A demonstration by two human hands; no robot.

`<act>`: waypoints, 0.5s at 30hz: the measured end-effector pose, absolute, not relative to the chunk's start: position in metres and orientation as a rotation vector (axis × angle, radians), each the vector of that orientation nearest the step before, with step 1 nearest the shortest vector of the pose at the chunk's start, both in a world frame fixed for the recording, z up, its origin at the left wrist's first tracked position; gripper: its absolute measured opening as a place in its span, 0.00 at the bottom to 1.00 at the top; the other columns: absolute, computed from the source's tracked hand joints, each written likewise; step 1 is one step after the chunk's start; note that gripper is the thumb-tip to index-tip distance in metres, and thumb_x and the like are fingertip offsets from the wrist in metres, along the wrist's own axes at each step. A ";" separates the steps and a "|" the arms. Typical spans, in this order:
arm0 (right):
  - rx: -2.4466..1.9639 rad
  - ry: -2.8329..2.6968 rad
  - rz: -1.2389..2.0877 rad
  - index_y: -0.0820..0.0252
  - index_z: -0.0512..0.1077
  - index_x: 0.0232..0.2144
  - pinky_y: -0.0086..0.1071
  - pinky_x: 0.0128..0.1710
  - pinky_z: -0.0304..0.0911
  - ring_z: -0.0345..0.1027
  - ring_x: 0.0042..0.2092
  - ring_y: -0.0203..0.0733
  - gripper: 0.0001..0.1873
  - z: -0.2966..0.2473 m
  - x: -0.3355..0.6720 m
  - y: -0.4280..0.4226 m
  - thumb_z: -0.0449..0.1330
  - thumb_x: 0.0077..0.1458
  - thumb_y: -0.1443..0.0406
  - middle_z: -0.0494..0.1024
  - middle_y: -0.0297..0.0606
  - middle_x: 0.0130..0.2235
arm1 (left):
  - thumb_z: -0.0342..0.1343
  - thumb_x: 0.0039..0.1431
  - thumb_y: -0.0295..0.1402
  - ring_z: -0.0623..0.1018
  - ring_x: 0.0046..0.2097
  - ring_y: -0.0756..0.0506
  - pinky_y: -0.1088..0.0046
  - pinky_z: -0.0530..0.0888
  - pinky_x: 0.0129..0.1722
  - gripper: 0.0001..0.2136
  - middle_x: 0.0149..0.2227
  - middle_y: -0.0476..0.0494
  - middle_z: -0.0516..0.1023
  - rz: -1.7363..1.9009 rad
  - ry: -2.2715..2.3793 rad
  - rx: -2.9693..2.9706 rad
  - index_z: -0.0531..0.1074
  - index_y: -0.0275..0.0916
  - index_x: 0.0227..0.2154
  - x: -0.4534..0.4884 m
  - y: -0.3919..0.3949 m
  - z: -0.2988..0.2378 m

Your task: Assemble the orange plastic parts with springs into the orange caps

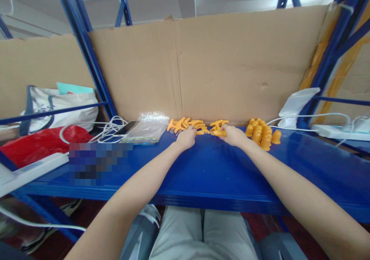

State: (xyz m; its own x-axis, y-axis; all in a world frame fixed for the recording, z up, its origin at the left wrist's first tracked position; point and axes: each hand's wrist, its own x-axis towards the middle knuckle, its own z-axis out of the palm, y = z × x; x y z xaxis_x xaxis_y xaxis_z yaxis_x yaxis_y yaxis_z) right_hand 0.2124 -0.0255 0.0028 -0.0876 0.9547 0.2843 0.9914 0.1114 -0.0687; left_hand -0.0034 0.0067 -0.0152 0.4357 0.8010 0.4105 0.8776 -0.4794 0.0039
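Both of my arms reach to the back of the blue shelf. My left hand (186, 137) is closed at the fingertips, around the edge of a small orange plastic piece (203, 130). My right hand (233, 136) pinches another orange plastic piece (219, 133), with more orange parts just behind it. Beside and behind my left hand lies a pile of branched orange pieces (180, 124) with small metal chains. To the right of my right hand, several orange cup-shaped parts (261, 134) stand grouped together. My fingers hide parts of the held pieces.
Clear plastic bags (144, 132) lie left of the orange pile, near white cables (111, 130). A red bag (43, 144) and a white power strip (34, 171) are at far left. A cardboard sheet (231, 67) walls off the back. Blue posts (86, 55) flank the shelf (208, 171).
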 end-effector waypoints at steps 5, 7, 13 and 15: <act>-1.826 -2.183 -0.252 0.55 0.69 0.47 0.38 0.46 0.63 0.72 0.50 0.50 0.15 0.003 0.209 -0.027 0.59 0.56 0.63 0.79 0.42 0.47 | 0.48 0.60 0.25 0.77 0.48 0.38 0.58 0.72 0.49 0.10 0.47 0.36 0.74 -0.635 -1.347 -2.489 0.74 0.36 0.40 0.004 -0.001 -0.012; -1.746 -2.203 -0.252 0.57 0.70 0.47 0.39 0.48 0.63 0.71 0.50 0.51 0.15 0.003 0.210 -0.026 0.59 0.56 0.65 0.78 0.44 0.47 | 0.48 0.61 0.25 0.76 0.48 0.38 0.58 0.72 0.50 0.10 0.46 0.36 0.75 -0.642 -1.264 -2.496 0.74 0.36 0.40 0.008 -0.004 -0.011; -1.512 -2.218 -0.195 0.60 0.69 0.49 0.38 0.50 0.62 0.71 0.50 0.49 0.19 -0.002 0.217 -0.017 0.59 0.54 0.69 0.77 0.45 0.48 | 0.48 0.62 0.25 0.75 0.49 0.40 0.60 0.70 0.52 0.11 0.45 0.37 0.76 -0.656 -1.140 -2.517 0.74 0.36 0.42 0.007 -0.005 -0.009; -1.493 -2.205 -0.142 0.61 0.67 0.50 0.36 0.49 0.63 0.71 0.50 0.47 0.21 -0.002 0.217 -0.016 0.60 0.53 0.70 0.77 0.46 0.49 | 0.48 0.62 0.24 0.75 0.50 0.40 0.61 0.70 0.52 0.11 0.45 0.36 0.76 -0.647 -1.128 -2.528 0.74 0.35 0.42 0.005 -0.002 -0.009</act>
State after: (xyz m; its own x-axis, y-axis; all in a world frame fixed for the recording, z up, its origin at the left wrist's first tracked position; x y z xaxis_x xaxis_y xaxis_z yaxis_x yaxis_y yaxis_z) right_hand 0.2169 -0.0157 -0.0018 -0.2968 0.8504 0.4345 0.8992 0.4021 -0.1727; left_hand 0.0052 -0.0019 -0.0093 0.5907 0.6234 0.5123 0.7571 -0.6477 -0.0849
